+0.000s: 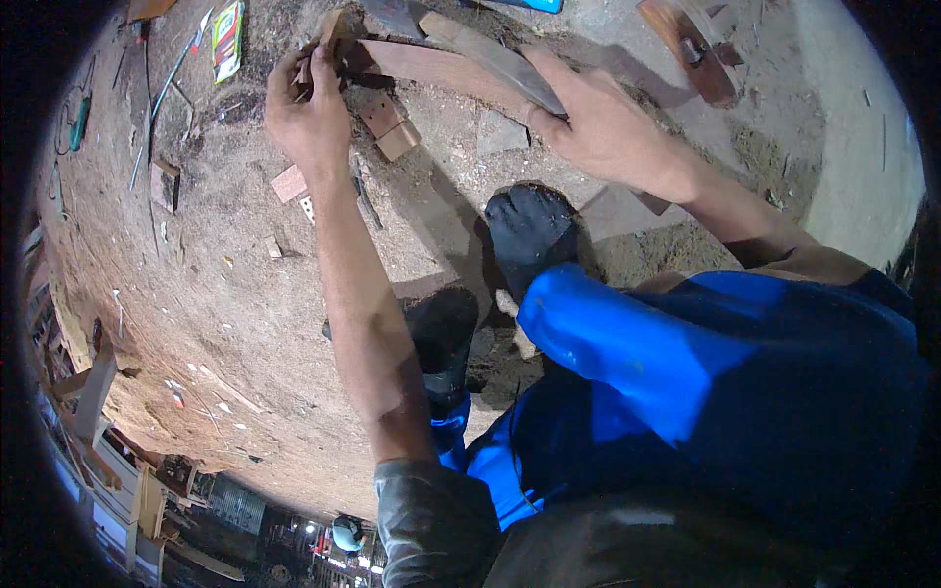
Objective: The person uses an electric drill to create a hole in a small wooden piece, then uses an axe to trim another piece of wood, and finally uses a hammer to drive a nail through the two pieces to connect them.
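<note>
My right hand (618, 132) grips the near end of a flat grey-brown wooden bar (490, 61), thumb and fingers on either side. That bar lies slantwise against a longer reddish wooden strip (431, 69), which runs from near my left hand toward the right one. My left hand (312, 113) is curled at the strip's far left end, its fingers closed round a small wooden piece (333, 34), partly hidden by them. Just right of my left wrist, reddish wooden blocks (387, 122) with small holes lie on the ground.
A wooden hand plane (691, 54) lies at the upper right. Left are a yellow-green packet (227, 44), a thin metal rod (157, 103), a green-handled tool (80, 122) and a small block (165, 186). My dark-covered feet (534, 230) stand on the sawdust-strewn ground.
</note>
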Demonstrator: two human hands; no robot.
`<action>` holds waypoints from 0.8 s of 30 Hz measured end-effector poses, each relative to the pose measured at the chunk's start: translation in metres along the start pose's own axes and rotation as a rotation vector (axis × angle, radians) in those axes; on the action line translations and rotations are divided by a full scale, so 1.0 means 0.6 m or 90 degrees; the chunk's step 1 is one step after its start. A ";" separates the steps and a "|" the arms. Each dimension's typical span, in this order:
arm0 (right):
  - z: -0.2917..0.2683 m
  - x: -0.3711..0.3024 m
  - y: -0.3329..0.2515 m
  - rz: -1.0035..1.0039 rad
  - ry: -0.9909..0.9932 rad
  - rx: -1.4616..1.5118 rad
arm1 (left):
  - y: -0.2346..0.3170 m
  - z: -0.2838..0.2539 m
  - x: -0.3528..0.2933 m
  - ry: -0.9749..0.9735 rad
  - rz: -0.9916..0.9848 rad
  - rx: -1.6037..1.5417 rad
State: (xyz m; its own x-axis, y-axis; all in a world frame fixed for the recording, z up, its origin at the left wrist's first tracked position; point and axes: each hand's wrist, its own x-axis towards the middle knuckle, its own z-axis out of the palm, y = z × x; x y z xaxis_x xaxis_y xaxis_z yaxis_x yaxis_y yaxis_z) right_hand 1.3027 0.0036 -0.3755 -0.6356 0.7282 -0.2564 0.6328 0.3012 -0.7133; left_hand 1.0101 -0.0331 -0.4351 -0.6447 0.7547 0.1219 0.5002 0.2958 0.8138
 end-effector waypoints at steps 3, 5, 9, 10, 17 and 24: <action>0.004 -0.004 0.006 0.003 0.011 -0.018 | -0.006 0.005 -0.001 0.020 0.047 -0.015; 0.008 -0.004 0.008 -0.019 0.042 -0.046 | -0.008 0.006 0.000 0.025 0.053 -0.012; 0.010 -0.001 0.010 -0.044 0.042 -0.028 | -0.010 -0.007 0.011 -0.015 0.108 0.138; 0.010 0.000 0.010 -0.031 0.032 -0.022 | -0.010 -0.013 0.019 -0.029 0.049 0.135; 0.010 -0.003 0.008 -0.025 0.041 -0.031 | -0.017 -0.048 0.038 -0.059 -0.014 -0.014; 0.009 -0.002 0.011 -0.032 0.041 -0.006 | -0.011 -0.003 -0.012 0.051 0.061 -0.110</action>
State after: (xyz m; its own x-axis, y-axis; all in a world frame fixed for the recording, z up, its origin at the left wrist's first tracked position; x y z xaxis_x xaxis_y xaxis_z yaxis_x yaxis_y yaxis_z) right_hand 1.3052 0.0013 -0.3833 -0.6374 0.7497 -0.1780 0.6053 0.3442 -0.7178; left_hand 1.0106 -0.0416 -0.4403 -0.6467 0.7233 0.2420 0.4588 0.1154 0.8810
